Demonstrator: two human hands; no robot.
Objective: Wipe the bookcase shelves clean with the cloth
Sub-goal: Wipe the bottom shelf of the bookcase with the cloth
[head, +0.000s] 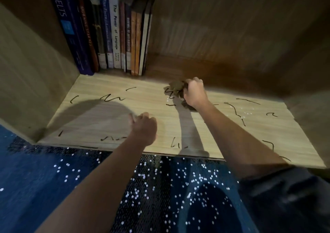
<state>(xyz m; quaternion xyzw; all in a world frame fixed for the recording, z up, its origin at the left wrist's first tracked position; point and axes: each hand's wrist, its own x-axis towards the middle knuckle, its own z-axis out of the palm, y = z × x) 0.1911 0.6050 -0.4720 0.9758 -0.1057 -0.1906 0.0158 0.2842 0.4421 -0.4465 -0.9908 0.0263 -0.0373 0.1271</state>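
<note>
The light wooden shelf (151, 93) carried dark scribbled marks (112, 97). A row of books (114, 36) stood upright at its rear. Right of the books and nearer the front, the right hand (194, 93) gripped the bunched brown cloth (175, 89) on the shelf. In front of the books, the left hand (142, 127) lay loosely curled, holding nothing

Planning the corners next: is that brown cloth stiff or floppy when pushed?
Probably floppy: the cloth sits crumpled in irregular folds in the right hand. Likely light, held by one hand alone. Pushed, it should bunch rather than slide.
</note>
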